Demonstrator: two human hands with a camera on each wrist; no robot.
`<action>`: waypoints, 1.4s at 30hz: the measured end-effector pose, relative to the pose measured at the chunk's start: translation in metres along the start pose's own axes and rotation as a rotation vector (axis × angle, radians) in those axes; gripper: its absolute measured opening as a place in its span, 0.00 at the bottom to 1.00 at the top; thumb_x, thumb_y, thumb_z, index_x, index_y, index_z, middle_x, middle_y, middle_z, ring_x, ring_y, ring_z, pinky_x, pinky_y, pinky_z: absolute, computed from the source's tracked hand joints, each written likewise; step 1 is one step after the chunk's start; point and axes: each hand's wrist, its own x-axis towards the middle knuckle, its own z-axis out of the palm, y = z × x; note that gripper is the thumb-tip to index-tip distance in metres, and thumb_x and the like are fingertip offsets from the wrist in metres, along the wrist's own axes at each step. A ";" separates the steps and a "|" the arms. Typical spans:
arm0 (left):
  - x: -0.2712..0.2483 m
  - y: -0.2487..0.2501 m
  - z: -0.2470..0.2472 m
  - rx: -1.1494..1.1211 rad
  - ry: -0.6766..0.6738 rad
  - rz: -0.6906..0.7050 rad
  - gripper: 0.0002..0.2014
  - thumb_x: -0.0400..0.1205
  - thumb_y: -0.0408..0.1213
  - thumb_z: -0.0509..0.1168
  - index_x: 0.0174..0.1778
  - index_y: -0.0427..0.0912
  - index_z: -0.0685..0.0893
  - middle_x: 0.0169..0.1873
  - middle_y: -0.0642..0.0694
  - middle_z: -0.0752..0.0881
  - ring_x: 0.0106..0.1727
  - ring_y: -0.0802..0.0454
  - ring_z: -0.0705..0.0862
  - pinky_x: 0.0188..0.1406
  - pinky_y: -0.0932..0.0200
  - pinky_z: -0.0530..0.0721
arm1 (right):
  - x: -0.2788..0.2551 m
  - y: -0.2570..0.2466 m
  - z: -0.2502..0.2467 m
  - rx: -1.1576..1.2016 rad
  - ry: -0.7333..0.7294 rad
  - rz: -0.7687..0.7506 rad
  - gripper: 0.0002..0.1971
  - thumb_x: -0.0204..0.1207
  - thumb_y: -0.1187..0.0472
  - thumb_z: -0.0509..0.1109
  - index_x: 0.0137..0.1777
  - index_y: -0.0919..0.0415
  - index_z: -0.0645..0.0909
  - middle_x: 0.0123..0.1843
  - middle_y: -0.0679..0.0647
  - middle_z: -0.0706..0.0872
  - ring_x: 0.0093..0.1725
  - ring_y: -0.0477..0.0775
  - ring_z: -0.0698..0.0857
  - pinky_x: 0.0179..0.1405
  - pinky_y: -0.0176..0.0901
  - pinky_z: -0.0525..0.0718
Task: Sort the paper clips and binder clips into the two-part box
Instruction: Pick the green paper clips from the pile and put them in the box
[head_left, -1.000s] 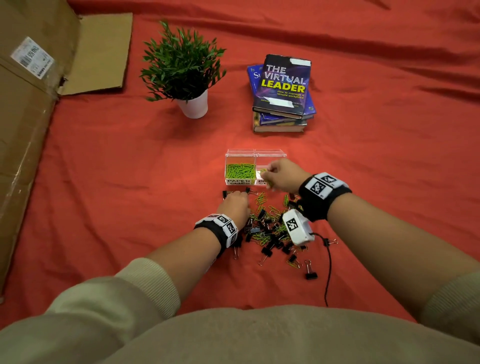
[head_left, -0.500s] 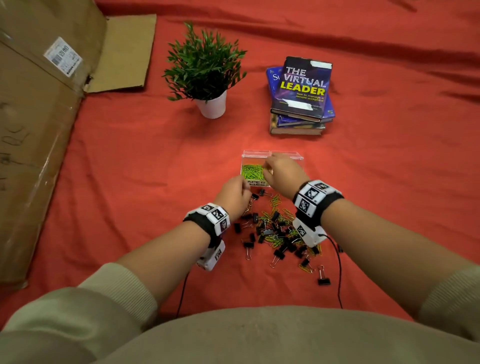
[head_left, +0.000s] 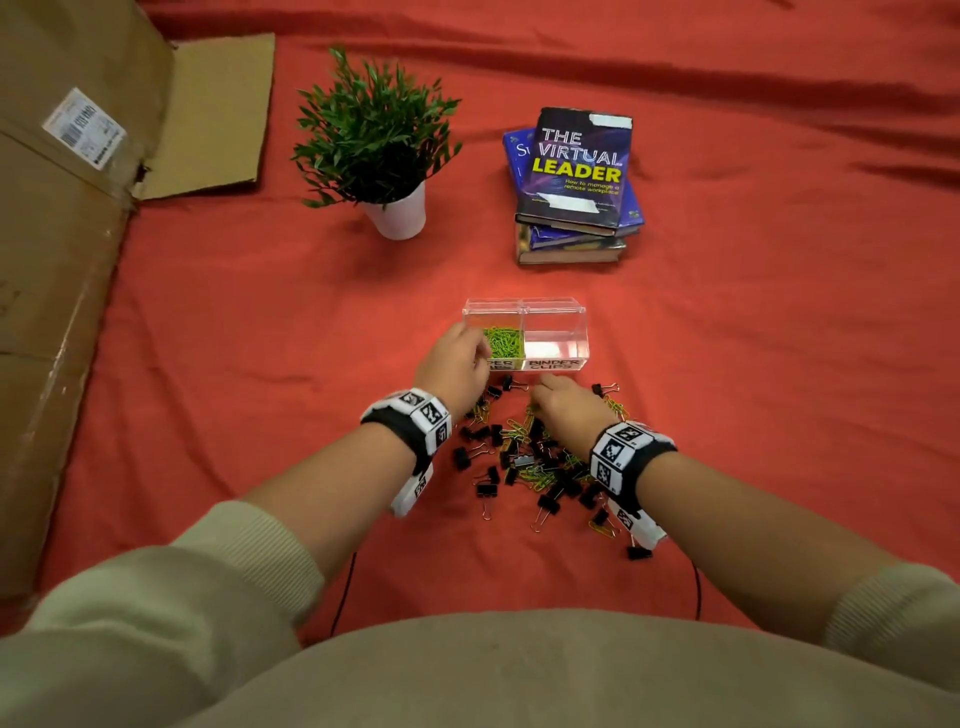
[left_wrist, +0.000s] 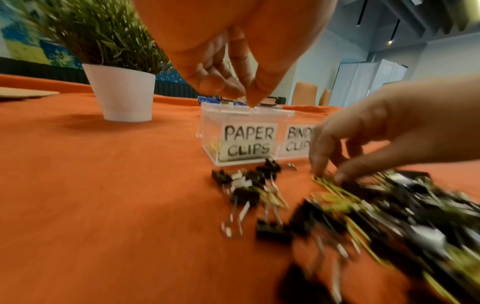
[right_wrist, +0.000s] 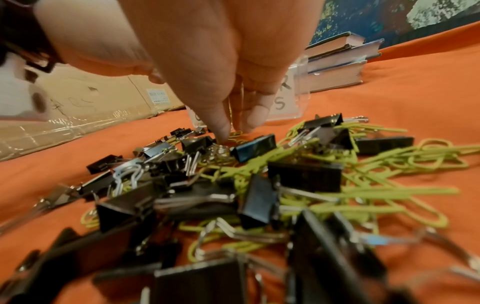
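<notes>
Since the earlier frames the two hands have swapped places: the right hand (head_left: 563, 410), which was up at the box, is now down on the heap, and the left hand (head_left: 457, 366), which was on the heap, is now raised to the box's left half.

The clear plastic two-part box (head_left: 553, 310) stands on the red-cloth-covered table (head_left: 260, 338), just beyond the heap. Its left compartment, labelled "PAPER CLIPS", holds a layer of lime-green paper clips (head_left: 503, 340). The right compartment, labelled "BINDER CLIPS", looks empty.

The left hand's fingertips (left_wrist: 255, 98) are bunched together right at the rim over the paper-clip side. Whether that grip holds a clip I cannot tell, as nothing shows between the fingers. The right hand's thumb and fingers press down into the mixed heap of black binder clips and green paper clips (head_left: 540, 462), closing on a green clip at its far edge; the pinch looks to be forming rather than complete.

By my reading the sort is in its early half. A share of the paper clips is in. Many green ones remain tangled among the binder clips, and every binder clip in view lies on the table, some scattered apart from the heap.
</notes>
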 end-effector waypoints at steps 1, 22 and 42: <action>-0.008 -0.004 0.004 0.014 -0.019 -0.008 0.04 0.80 0.32 0.63 0.46 0.44 0.81 0.47 0.50 0.80 0.46 0.51 0.81 0.49 0.54 0.84 | 0.000 -0.001 0.001 0.016 -0.003 0.004 0.14 0.74 0.74 0.64 0.59 0.65 0.78 0.58 0.58 0.79 0.59 0.59 0.78 0.56 0.52 0.82; -0.044 -0.047 0.012 0.111 -0.160 -0.217 0.07 0.76 0.35 0.66 0.49 0.45 0.79 0.50 0.47 0.81 0.52 0.46 0.81 0.52 0.52 0.81 | -0.012 -0.004 -0.017 0.324 -0.062 0.282 0.08 0.77 0.65 0.65 0.54 0.64 0.79 0.50 0.59 0.86 0.44 0.56 0.83 0.38 0.40 0.80; -0.047 -0.046 0.020 0.613 -0.310 0.219 0.14 0.82 0.33 0.59 0.63 0.38 0.77 0.61 0.42 0.77 0.64 0.42 0.73 0.64 0.51 0.72 | 0.011 -0.042 -0.014 0.134 -0.185 0.363 0.18 0.76 0.48 0.69 0.41 0.65 0.78 0.45 0.60 0.82 0.44 0.60 0.83 0.39 0.45 0.80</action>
